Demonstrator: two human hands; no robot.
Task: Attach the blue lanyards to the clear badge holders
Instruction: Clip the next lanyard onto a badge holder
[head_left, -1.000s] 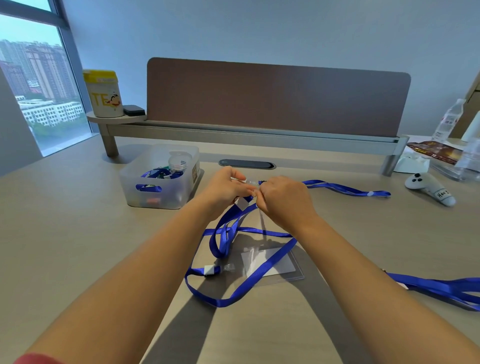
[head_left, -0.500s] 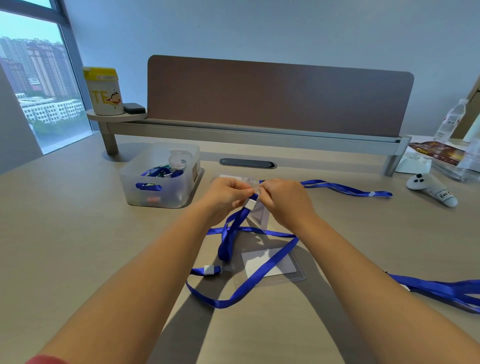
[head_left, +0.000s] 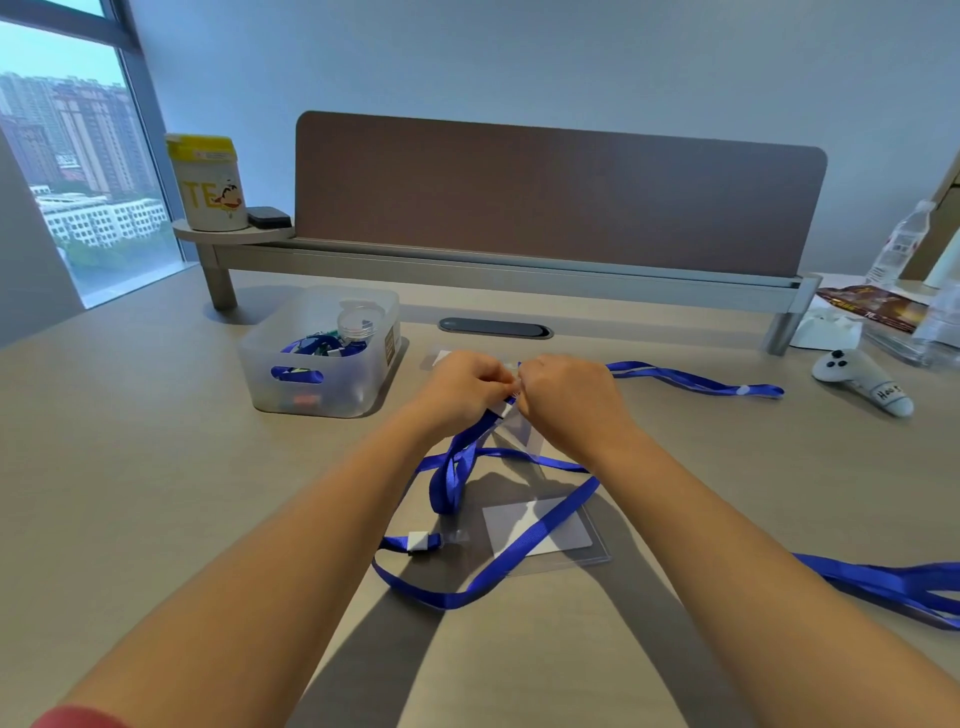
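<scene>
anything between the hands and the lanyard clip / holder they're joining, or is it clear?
Nothing visible blocks them. The left hand and right hand already meet above the desk, pinching the blue lanyard end and a clear badge holder. The joint itself is hidden behind the fingers.

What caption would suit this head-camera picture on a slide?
Both hands, left and right, pinch a blue lanyard onto a clear holder above the desk.

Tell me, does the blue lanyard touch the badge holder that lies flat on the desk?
Touching. The head view shows the lanyard crossing diagonally over the flat badge holder, lying on its surface.
</scene>
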